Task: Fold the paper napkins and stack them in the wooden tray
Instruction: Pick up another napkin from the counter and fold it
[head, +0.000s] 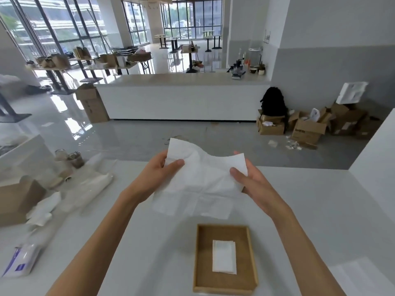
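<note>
Both hands grip one unfolded paper napkin (201,178) in the air above the white table (310,210). Left hand (159,174) pinches the napkin's left edge, thumb on the near face, fingers behind. Right hand (249,178) pinches the right edge the same way, thumb on top. Napkin is open, slack and creased: far-left corner stands up, middle sags, near edge hangs toward the table. Can't tell if that near edge touches the surface.

Wooden tray (197,263) sits on the table, near side, just right of centre, below the held napkin. One folded napkin (224,258) lies flat inside it, on the tray floor, right of the tray's middle and clear of the walls. It's a narrow rectangle, long side running near to far.

Left part of the table is cluttered:
- tissue pack (20,261) at the near-left edge
- crumpled white paper (42,210) beyond it
- clear plastic wrap (89,184) further in
- cardboard box (17,199) at the far-left edge

All of it is well apart from the tray.

Across the floor: long white counter (181,99) on the far side, a heap of cardboard boxes (310,127) and a black backpack (273,101) to the far right.
</note>
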Demonstrator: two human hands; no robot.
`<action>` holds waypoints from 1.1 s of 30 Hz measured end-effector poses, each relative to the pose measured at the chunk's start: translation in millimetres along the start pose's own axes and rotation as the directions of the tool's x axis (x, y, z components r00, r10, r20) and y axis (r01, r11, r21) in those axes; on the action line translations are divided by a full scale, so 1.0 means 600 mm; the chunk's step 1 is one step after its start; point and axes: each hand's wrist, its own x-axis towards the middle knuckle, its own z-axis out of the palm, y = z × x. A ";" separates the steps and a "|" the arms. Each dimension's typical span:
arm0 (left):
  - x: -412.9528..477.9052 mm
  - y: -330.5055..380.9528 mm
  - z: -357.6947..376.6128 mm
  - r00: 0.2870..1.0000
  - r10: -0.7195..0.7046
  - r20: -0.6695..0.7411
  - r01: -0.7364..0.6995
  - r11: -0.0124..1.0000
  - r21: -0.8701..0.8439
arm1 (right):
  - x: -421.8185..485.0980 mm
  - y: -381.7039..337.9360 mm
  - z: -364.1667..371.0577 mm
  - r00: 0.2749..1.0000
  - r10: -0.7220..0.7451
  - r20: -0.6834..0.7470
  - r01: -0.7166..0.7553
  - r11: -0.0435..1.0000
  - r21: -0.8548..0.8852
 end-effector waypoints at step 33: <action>0.056 -0.065 0.120 0.960 -0.258 0.105 0.277 0.917 -0.286 | -0.043 -0.037 -0.097 0.960 0.037 -0.276 -0.053 0.997 -0.051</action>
